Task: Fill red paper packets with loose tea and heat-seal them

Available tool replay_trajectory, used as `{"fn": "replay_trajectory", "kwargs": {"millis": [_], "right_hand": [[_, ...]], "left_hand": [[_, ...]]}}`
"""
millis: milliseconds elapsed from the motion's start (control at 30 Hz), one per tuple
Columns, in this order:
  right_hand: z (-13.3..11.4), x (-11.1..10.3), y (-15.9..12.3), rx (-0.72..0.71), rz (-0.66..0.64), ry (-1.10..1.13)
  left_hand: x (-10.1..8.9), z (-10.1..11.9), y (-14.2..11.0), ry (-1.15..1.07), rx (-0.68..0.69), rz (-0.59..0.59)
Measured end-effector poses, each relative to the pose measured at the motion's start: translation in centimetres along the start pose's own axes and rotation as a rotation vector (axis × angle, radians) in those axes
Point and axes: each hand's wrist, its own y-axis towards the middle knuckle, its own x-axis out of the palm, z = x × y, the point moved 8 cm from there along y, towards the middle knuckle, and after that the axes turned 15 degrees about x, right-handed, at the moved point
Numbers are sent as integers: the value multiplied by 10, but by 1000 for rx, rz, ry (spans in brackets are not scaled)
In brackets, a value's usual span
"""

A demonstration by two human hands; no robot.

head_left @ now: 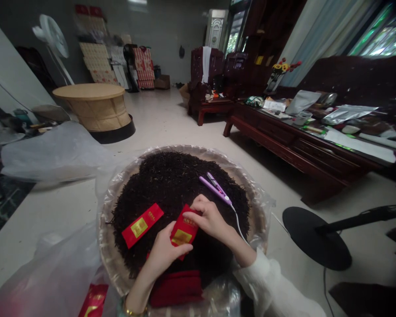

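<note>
Between my hands is a small red packet point(184, 234) with a gold label. My left hand point(166, 248) grips its lower left side, thumb across the front. At its top edge, the thumb and fingers of my right hand point(208, 216) pinch the packet. Below them lies a large heap of dark dried leaves point(171, 180), looking like tea, in a round plastic-lined basket point(110, 246). Another red packet point(143, 225) lies flat on the leaves to the left. A purple hair straightener point(217, 190) with a white cord rests on the heap, beyond my right hand.
Folded red packets point(176, 288) lie at the basket's near edge. Clear plastic bags point(56, 154) sit on the left, with a red packet point(95, 301) on the nearer plastic. A black round stand base point(317, 237) is at right. Beyond are a woven round table point(89, 91) and a cluttered wooden table point(284, 136).
</note>
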Motion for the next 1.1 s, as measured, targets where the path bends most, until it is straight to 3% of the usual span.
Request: {"fn": "replay_trajectory", "kwargs": {"millis": [233, 333, 467, 567, 700, 767, 933, 1100], "right_hand": [[15, 10, 1, 142, -180, 246], [11, 11, -1, 116, -178, 165], [-6, 14, -4, -20, -176, 33], [-6, -3, 0, -61, -14, -20], [8, -30, 3, 12, 247, -140], [11, -25, 2, 51, 200, -138], [13, 19, -2, 109, -105, -77], [22, 31, 2, 111, -163, 68]], "left_hand": [[-4, -3, -3, 2, 66, -40], [-4, -3, -1, -82, 70, -48], [3, -6, 3, -315, -29, -52], [8, -9, 1, -459, -95, -37], [5, -13, -3, -526, -135, 55], [6, -13, -3, -535, -140, 70], [8, -9, 1, -474, -115, 61], [-2, -6, 3, -278, -39, 71]]}}
